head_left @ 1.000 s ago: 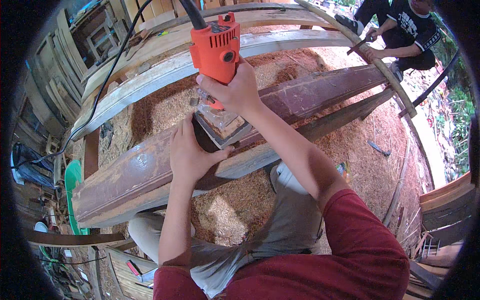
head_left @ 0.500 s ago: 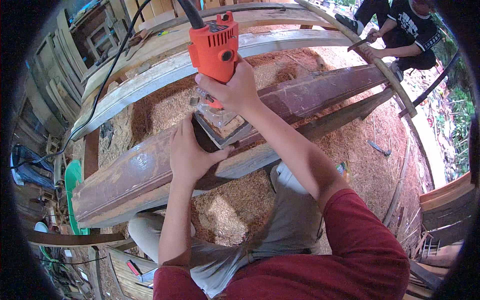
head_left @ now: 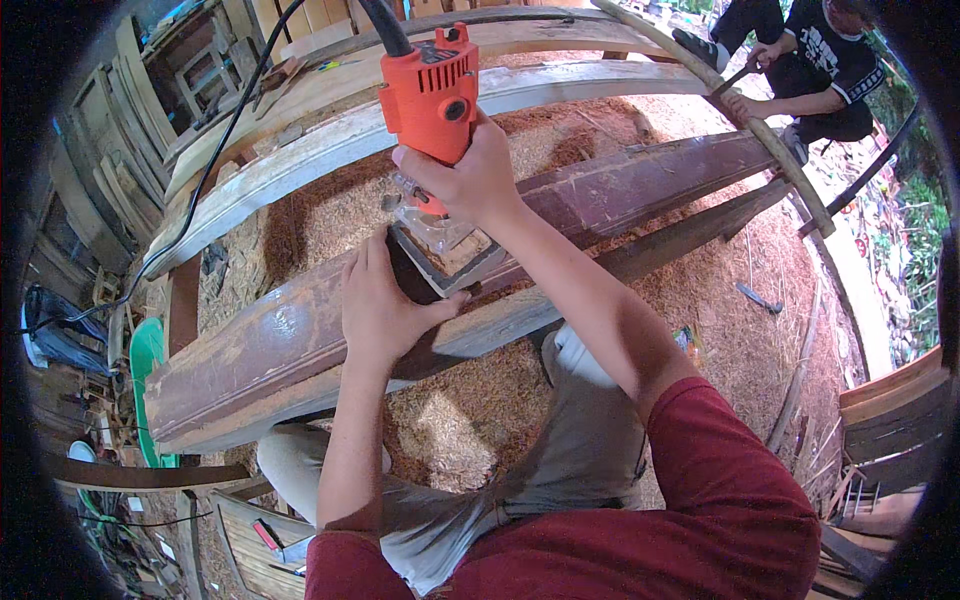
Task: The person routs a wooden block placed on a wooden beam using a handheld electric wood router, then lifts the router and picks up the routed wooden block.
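Observation:
My right hand (head_left: 470,175) is closed round the orange power tool (head_left: 428,95), which stands upright with a black hose on top and a clear plastic guard (head_left: 442,230) below. Its rectangular black-edged base (head_left: 445,262) sits on a long brown-painted timber (head_left: 245,350) with sawdust and scuffs on it. My left hand (head_left: 385,305) grips at the near-left corner of that base, its fingers along the left side and its thumb at the lower edge.
A co-worker (head_left: 810,75) crouches at upper right, one hand on a pole (head_left: 815,215), the other on a dark tool. A white beam (head_left: 300,150) lies beyond mine. A black cord (head_left: 185,225), green plastic item (head_left: 147,390) and leaning boards (head_left: 100,190) are left; sawdust covers the ground.
My hands and the orange tool have hardly moved. The co-worker's upper hand has shifted slightly, and the dark tool in it now angles more steeply.

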Tool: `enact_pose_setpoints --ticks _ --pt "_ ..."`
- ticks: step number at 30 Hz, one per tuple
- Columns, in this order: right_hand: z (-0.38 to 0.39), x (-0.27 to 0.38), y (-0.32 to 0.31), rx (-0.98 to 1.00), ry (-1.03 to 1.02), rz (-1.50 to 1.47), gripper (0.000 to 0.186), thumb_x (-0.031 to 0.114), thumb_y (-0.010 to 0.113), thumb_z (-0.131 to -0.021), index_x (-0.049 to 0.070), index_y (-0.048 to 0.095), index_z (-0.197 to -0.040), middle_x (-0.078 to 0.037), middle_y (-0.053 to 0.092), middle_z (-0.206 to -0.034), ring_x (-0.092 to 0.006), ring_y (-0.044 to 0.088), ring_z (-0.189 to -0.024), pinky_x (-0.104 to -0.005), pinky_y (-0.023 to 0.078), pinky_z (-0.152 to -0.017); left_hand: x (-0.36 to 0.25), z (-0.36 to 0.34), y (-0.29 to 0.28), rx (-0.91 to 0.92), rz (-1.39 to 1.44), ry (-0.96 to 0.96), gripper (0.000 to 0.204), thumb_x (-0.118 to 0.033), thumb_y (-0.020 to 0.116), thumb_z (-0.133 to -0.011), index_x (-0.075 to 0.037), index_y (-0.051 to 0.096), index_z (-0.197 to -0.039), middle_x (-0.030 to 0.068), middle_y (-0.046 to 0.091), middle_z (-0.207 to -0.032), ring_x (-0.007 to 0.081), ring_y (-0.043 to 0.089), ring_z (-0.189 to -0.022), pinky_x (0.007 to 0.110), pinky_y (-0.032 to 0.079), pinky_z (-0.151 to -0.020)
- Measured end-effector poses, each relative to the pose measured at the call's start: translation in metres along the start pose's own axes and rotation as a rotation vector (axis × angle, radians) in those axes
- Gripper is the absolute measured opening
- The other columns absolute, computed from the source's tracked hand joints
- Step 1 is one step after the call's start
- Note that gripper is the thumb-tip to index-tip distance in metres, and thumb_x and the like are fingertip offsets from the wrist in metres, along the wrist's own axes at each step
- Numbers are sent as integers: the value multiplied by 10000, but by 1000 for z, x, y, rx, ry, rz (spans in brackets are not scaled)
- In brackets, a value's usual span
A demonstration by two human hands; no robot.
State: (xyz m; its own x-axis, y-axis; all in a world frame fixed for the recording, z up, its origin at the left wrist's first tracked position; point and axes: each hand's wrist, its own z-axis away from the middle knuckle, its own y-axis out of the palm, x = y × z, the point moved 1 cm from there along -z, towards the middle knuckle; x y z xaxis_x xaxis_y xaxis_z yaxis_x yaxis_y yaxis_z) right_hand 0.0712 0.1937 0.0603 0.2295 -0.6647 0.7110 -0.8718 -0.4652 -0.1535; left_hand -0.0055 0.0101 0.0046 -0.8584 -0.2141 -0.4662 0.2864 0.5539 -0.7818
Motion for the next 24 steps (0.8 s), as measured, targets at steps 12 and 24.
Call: enact_pose_setpoints --ticks 12,24 --pt "-1 3 3 -18 9 -1 591 371 878 -749 8 697 -1179 -138 788 -972 -288 775 -866 -422 610 -826 3 2 0 -27 -18 26 1187 -521 997 -575 39 472 -1480 223 650 -1336 440 609 -1279 521 480 -1109" --pt "-3 -2 5 -9 2 -4 547 372 876 -750 12 722 -1132 -135 785 -961 -284 772 -856 -425 608 -815 4 1 2 -12 2 5 1161 -500 991 -580 30 484 -1481 223 651 -1343 442 591 -1300 527 464 -1133"
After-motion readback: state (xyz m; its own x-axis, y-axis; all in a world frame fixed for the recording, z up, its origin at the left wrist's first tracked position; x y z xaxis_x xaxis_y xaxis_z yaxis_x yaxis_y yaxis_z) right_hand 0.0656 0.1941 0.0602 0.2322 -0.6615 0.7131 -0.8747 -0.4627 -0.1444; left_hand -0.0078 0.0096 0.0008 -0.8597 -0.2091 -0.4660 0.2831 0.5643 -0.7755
